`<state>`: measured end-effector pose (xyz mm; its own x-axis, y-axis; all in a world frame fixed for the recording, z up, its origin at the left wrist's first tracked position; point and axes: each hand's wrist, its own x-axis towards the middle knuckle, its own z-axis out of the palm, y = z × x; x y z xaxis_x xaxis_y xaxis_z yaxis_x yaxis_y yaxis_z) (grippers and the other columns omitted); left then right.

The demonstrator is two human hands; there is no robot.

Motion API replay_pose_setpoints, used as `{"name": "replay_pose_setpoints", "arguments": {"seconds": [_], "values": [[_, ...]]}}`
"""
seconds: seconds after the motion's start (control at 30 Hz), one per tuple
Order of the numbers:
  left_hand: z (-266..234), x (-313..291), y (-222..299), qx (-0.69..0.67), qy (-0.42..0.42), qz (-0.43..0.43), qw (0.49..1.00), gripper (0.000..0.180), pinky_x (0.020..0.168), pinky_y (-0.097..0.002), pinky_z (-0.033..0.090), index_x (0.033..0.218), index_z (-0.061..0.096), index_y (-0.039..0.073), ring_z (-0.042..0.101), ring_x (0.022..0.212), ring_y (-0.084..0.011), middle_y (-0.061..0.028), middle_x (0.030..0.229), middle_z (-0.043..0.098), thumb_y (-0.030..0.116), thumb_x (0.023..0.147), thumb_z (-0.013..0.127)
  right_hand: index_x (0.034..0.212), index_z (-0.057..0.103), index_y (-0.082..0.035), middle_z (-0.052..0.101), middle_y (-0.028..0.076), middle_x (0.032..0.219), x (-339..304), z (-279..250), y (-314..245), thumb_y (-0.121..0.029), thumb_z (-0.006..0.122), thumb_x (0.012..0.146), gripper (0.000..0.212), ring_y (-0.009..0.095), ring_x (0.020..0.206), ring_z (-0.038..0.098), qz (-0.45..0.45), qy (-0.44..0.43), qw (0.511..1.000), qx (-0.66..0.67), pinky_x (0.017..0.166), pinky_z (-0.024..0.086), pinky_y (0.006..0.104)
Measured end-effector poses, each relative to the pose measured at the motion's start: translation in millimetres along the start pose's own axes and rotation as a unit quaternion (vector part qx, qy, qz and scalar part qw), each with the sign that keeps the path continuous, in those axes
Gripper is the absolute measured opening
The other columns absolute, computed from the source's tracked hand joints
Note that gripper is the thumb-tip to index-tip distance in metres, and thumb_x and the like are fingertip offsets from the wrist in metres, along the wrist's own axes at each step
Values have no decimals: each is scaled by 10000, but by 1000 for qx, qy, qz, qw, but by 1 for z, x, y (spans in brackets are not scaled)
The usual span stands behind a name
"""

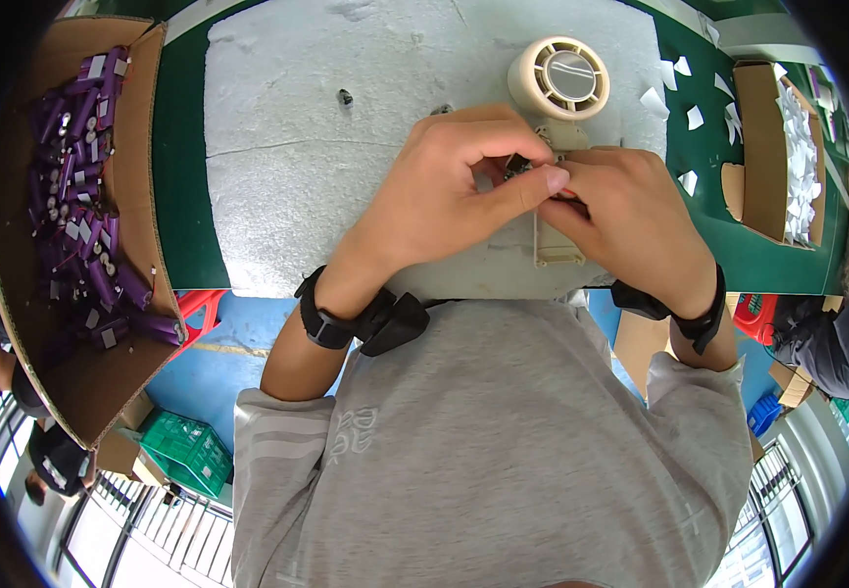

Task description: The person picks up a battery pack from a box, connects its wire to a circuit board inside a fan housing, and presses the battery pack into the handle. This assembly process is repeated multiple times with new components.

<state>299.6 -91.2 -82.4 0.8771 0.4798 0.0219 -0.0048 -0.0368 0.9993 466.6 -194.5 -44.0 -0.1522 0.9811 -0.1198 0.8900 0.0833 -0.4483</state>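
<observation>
A cream handheld fan (526,90) lies on the pale foam sheet, its round head at the far end and its handle (557,247) toward me. Over the handle, both hands meet. My left hand (459,176) is closed, thumb and index fingertips pinched together beside a small black part (517,165). From the right, my right hand (620,201) reaches in with curled fingers touching the left fingertips. A bit of reddish wire shows under them. What the right fingers grip is hidden, as is the middle of the handle.
At the left, a tall cardboard box (130,118) holds many purple cylindrical battery cells (76,186) with wires. A smaller carton (759,147) of white slips stands at the right, with loose white scraps (694,118) on the green table. The foam sheet (287,206) has small dark holes.
</observation>
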Motion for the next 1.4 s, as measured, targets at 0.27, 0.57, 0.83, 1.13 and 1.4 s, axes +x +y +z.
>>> {"name": "replay_pose_setpoints", "arguments": {"seconds": [0.27, 0.57, 0.83, 1.13, 1.4], "values": [[-3, 0, 1, -49, 12, -65, 997, 152, 599, -231, 477, 902, 646, -8, 586, 711, -88, -18, 826, 602, 136, 950, 632, 948, 647, -27, 581, 32, 815, -7, 9, -4, -9, 799, 701, 290, 115, 633, 498, 54, 174, 942, 282, 558, 404, 235], [0, 1, 0, -100, 31, -74, 992, 211, 599, -225, 469, 897, 668, -5, 590, 685, -76, -16, 770, 619, 201, 943, 651, 927, 684, -18, 615, 40, 847, -9, 16, -1, -21, 779, 756, 196, 97, 677, 557, 41, 225, 940, 253, 571, 430, 228], [-7, 0, 4, -72, 10, -120, 990, 150, 634, -226, 495, 963, 675, -8, 623, 754, -74, -30, 847, 660, 135, 919, 668, 868, 693, 2, 605, 57, 834, -10, 22, 0, -21, 746, 797, 92, 114, 647, 557, 54, 252, 949, 184, 553, 422, 233], [-13, -5, -5, -149, -11, -61, 987, 359, 817, -244, 531, 1182, 628, 10, 646, 922, -109, -56, 982, 678, -71, 835, 675, 848, 692, 3, 523, 31, 831, -9, 12, 3, -51, 755, 796, 98, 99, 617, 483, 41, 156, 957, 239, 535, 370, 244], [-16, -6, -6, -115, -6, -71, 991, 290, 758, -235, 534, 1092, 665, 12, 661, 862, -102, -48, 923, 692, -88, 820, 674, 851, 686, 19, 531, 29, 810, -7, 15, 3, -64, 741, 820, 104, 98, 628, 494, 82, 146, 943, 288, 544, 376, 251]]}}
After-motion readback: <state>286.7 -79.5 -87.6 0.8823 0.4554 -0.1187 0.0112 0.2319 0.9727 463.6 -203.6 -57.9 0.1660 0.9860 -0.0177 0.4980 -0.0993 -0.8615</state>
